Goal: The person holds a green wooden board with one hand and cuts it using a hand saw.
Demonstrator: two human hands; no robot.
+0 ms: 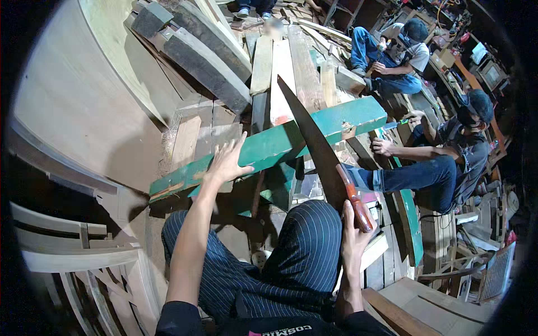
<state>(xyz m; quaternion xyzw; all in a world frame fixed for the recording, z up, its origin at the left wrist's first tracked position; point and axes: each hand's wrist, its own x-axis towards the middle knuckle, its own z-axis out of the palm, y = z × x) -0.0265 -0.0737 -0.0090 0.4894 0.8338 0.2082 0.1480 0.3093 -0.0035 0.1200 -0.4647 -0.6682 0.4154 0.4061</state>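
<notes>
A long green-painted wooden beam lies slantwise in front of my knees, its paint worn through to bare wood in places. My left hand rests on the beam left of its middle, fingers spread and thumb out. In my right hand is the brown wooden handle of a handsaw. The dark blade points up and away, crossing over the beam right of its middle. Whether the teeth touch the wood I cannot tell.
Stacked timbers stand at the far left beside a large curved wooden panel. Pale planks extend beyond the beam. On the right, one person sits close by and another person works farther back. Slatted wooden furniture stands lower left.
</notes>
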